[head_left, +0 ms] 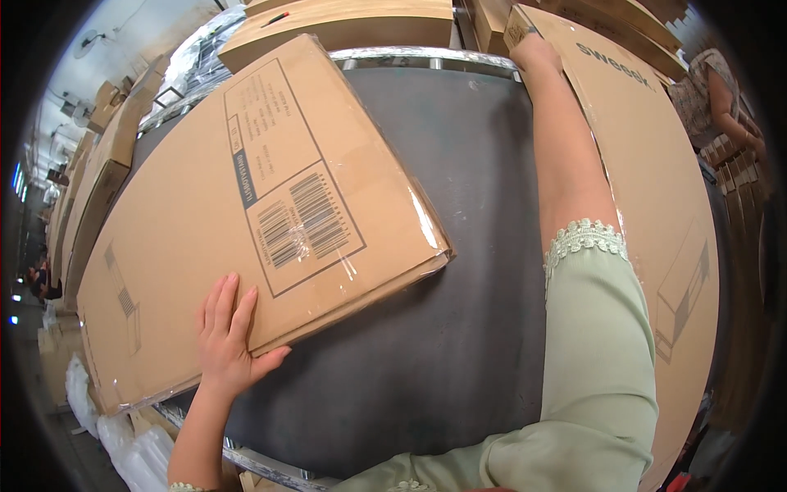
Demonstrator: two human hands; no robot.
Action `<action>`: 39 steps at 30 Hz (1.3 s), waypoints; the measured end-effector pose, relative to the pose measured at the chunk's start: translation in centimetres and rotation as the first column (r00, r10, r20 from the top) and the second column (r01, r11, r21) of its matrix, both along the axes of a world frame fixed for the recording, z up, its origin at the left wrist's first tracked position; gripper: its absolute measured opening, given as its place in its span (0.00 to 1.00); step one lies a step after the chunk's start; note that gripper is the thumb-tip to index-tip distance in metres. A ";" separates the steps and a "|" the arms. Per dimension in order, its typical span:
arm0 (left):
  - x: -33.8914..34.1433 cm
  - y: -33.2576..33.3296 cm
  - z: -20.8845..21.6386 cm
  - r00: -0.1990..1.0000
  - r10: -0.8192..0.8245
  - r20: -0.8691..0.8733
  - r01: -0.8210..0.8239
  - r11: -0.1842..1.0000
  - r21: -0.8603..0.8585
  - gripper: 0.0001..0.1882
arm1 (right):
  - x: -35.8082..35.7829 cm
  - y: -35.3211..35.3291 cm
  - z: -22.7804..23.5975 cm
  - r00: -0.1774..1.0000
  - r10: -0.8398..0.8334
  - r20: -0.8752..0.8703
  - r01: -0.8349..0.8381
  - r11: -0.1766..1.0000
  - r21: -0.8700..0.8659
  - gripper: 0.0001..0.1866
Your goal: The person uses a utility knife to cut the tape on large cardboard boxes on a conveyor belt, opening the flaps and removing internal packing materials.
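Observation:
A large flat cardboard box with a printed label and barcodes lies slanted on the dark conveyor belt. Clear tape or film shines along its edges. On its near edge rests my left hand, fingers spread flat and thumb over the rim. A second long cardboard box stretches along the right side of the belt, with dark printing on top. My right arm reaches along it, and my right hand is closed at its far left corner. The fingertips there are partly hidden.
Beyond the belt's metal rail stand stacked cardboard boxes, with a red-and-black pen-like object on top. More boxes line the left. Plastic wrap lies at lower left. Another person stands at the far right.

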State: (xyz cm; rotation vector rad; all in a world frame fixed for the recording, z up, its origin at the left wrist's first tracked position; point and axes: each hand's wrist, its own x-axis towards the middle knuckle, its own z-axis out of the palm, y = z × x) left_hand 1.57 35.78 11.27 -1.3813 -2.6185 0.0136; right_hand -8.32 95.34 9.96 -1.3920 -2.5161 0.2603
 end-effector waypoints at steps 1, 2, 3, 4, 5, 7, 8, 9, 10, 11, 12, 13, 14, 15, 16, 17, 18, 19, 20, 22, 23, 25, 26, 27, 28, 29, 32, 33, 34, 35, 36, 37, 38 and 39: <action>0.0 0.1 0.0 1.000 -0.006 -0.004 0.006 1.000 0.007 0.42 | 0.6 0.7 -0.9 0.999 0.030 -0.015 -0.029 0.998 0.057 0.19; 0.0 0.4 -0.1 1.000 0.008 -0.001 -0.008 1.000 0.025 0.41 | 0.8 0.5 -0.6 1.000 0.020 -0.007 -0.020 1.000 0.023 0.19; 0.2 0.5 0.1 1.000 0.026 0.006 -0.026 0.999 0.034 0.41 | 1.3 -0.3 -0.4 1.000 0.013 0.003 -0.013 1.000 -0.020 0.20; 0.3 0.4 0.1 0.999 0.035 0.016 -0.036 0.998 0.051 0.40 | 2.1 -1.1 0.1 1.000 -0.001 0.018 0.002 0.999 -0.055 0.20; 0.2 0.1 -0.1 1.000 0.025 -0.008 -0.024 0.997 0.072 0.40 | 3.0 -2.0 0.3 1.000 -0.002 0.026 0.004 0.996 -0.089 0.20; 0.2 0.0 -0.3 1.000 0.024 -0.013 -0.023 0.994 0.110 0.40 | 5.4 -3.7 1.4 0.999 -0.013 0.043 0.019 0.990 -0.143 0.20; 0.2 0.0 -0.3 1.000 0.024 -0.014 -0.022 0.992 0.127 0.40 | 6.9 -4.6 1.3 0.999 -0.014 0.039 0.019 0.991 -0.134 0.20; 0.3 0.2 -0.1 1.000 0.008 -0.028 -0.004 0.989 0.149 0.39 | 8.9 -5.5 1.4 0.999 -0.021 0.033 0.025 0.992 -0.122 0.19; 0.2 -0.1 -0.2 0.999 0.005 -0.038 0.001 0.988 0.156 0.39 | 10.9 -7.2 1.3 0.999 -0.026 0.046 0.032 0.991 -0.128 0.21; 0.1 -0.4 -0.3 0.999 -0.002 -0.048 0.009 0.987 0.163 0.39 | 12.6 -9.0 1.2 0.998 -0.035 0.060 0.042 0.990 -0.136 0.23; 0.1 -0.5 -0.4 0.998 -0.020 -0.061 0.031 0.984 0.177 0.39 | 14.4 -10.0 1.1 0.996 -0.074 0.053 0.080 0.990 -0.116 0.24; 0.0 -0.7 -0.5 0.998 -0.036 -0.056 0.046 0.983 0.179 0.38 | 16.1 -11.3 0.1 0.992 -0.116 0.048 0.121 0.987 -0.107 0.25; -0.1 -0.7 -0.8 0.997 -0.039 -0.070 0.052 0.980 0.194 0.38 | 18.1 -12.2 -0.5 0.986 -0.162 0.044 0.166 0.981 -0.097 0.27; -0.2 -0.4 -1.4 0.996 -0.053 -0.078 0.068 0.977 0.201 0.37 | 20.8 -13.6 -0.9 0.981 -0.187 0.060 0.192 0.977 -0.091 0.26; -0.4 -0.6 -1.5 0.993 -0.057 -0.101 0.077 0.976 0.206 0.37 | 22.7 -15.4 -0.9 0.978 -0.201 0.060 0.206 0.974 -0.090 0.25; -0.4 -0.7 -1.5 0.991 -0.061 -0.119 0.082 0.979 0.185 0.37 | 24.8 -17.2 -0.7 0.974 -0.220 0.059 0.224 0.971 -0.089 0.25; -0.4 -0.8 -1.8 0.988 -0.062 -0.139 0.088 0.978 0.188 0.38 | 27.5 -19.1 -0.6 0.975 -0.210 0.069 0.216 0.971 -0.100 0.25; -0.8 -0.9 -2.5 0.985 -0.067 -0.156 0.098 0.975 0.199 0.38 | 30.1 -21.1 -0.2 0.976 -0.205 0.079 0.212 0.971 -0.107 0.26; -1.1 -1.0 -3.0 0.982 -0.074 -0.175 0.110 0.972 0.209 0.38 | 32.7 -23.2 0.0 0.976 -0.201 0.087 0.210 0.971 -0.114 0.26; -1.4 -0.7 -3.6 0.973 -0.060 -0.221 0.102 0.978 0.184 0.37 | 38.9 -27.9 -0.7 0.969 -0.241 0.061 0.244 0.968 -0.062 0.27; -1.9 -0.7 -4.1 0.971 -0.050 -0.235 0.094 0.979 0.181 0.37 | 41.5 -30.6 -0.3 0.962 -0.265 0.067 0.268 0.962 -0.042 0.27; -2.0 -0.3 -4.8 0.972 -0.038 -0.234 0.076 0.985 0.156 0.38 | 47.3 -35.3 -0.4 0.945 -0.320 0.069 0.320 0.947 0.003 0.29; -2.0 -0.1 -4.8 0.973 -0.035 -0.228 0.066 0.989 0.129 0.39 | 50.5 -37.9 -0.8 0.924 -0.370 0.096 0.368 0.929 0.037 0.30; -2.2 -0.1 -4.8 0.974 -0.031 -0.224 0.054 0.993 0.100 0.40 | 53.3 -40.4 -0.9 0.910 -0.400 0.111 0.394 0.916 0.074 0.30; -2.2 -0.2 -4.7 0.975 -0.028 -0.222 0.049 0.995 0.089 0.40 | 56.0 -42.8 -1.1 0.895 -0.431 0.117 0.421 0.901 0.105 0.31; -2.2 -0.2 -4.5 0.973 -0.032 -0.227 0.050 0.996 0.077 0.40 | 58.9 -45.1 -1.3 0.883 -0.457 0.107 0.445 0.888 0.117 0.31; -3.2 -0.4 -4.5 0.972 -0.014 -0.234 0.024 0.999 0.040 0.40 | 65.7 -52.5 -1.3 0.848 -0.520 0.101 0.506 0.851 0.139 0.31; -4.0 -0.9 -4.9 0.970 -0.015 -0.241 0.025 0.999 0.039 0.40 | 67.6 -54.8 -1.1 0.833 -0.544 0.101 0.529 0.837 0.140 0.31; -4.4 -1.1 -5.2 0.969 -0.019 -0.246 0.029 0.999 0.037 0.40 | 69.4 -57.3 -1.1 0.816 -0.569 0.104 0.554 0.820 0.142 0.30; -4.5 -1.4 -5.2 0.970 -0.036 -0.240 0.054 0.996 0.071 0.38 | 70.9 -59.1 -1.1 0.802 -0.588 0.103 0.573 0.807 0.143 0.30; -4.5 -1.7 -4.9 0.971 -0.051 -0.235 0.076 0.992 0.100 0.36 | 72.0 -60.6 -0.8 0.800 -0.595 0.082 0.584 0.803 0.122 0.30; -4.3 -1.5 -4.7 0.971 -0.066 -0.232 0.098 0.987 0.128 0.35 | 72.9 -62.1 -0.4 0.797 -0.601 0.061 0.595 0.798 0.100 0.30; -3.5 -0.9 -5.0 0.948 -0.205 -0.245 0.262 0.937 0.230 0.33 | 73.4 -63.4 0.1 0.794 -0.606 0.039 0.602 0.794 0.079 0.30; -2.6 -0.8 -5.2 0.904 -0.324 -0.279 0.408 0.850 0.333 0.31 | 73.1 -64.7 0.8 0.790 -0.613 0.011 0.610 0.789 0.073 0.29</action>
